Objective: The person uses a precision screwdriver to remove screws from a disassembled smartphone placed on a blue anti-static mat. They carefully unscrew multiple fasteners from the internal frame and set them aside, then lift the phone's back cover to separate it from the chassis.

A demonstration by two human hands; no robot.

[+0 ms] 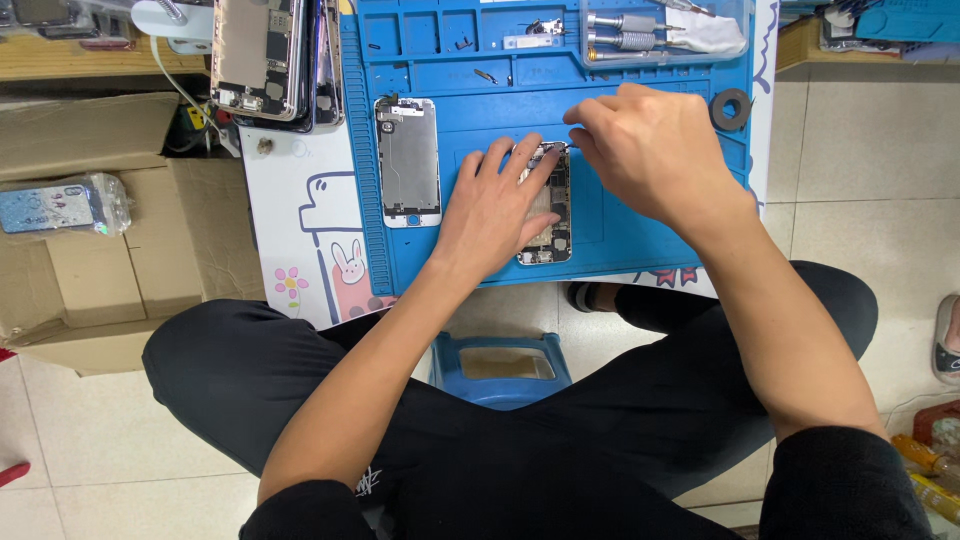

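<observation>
Centre of frame, on blue repair mat (640, 225): opened phone body (548, 215), back half w/ internals exposed, lying lengthwise, lower end near mat's front edge.

Left hand (495, 215): flat on phone body's left side, fingers spread, pressing down, fingertips (545, 160) reaching toward phone's upper end. Covers most of left half of phone.

Right hand (650, 150): centre-right, just above and right of phone, fingers bunched together, thumb + forefinger pinching thin metal tool (563, 146), prob. tweezers; tip at phone's upper edge, right beside left fingertips. Exact contact point too small to tell.

Left of hands, still on mat: detached screen assembly (408, 160), metal back plate up, upright in frame, well apart from phone body, close to left wrist side.

Top of frame, mat's tray slots: small screws / bits (485, 75), tiny, kind not clear. Upper right: clear plastic box (665, 30) w/ metal cylindrical tools + white cloth inside. Right edge of mat: black ring (731, 108), lying flat.

Upper left: stack of more opened phones (275, 55) off mat, on white table surface w/ cartoon print (300, 210). Far left: cardboard boxes (90, 230), one phone in clear bag (62, 205) on top.

Bottom half: black trousers, knees apart, blue stool (500, 368) between legs, tiled floor (880, 180) around.
</observation>
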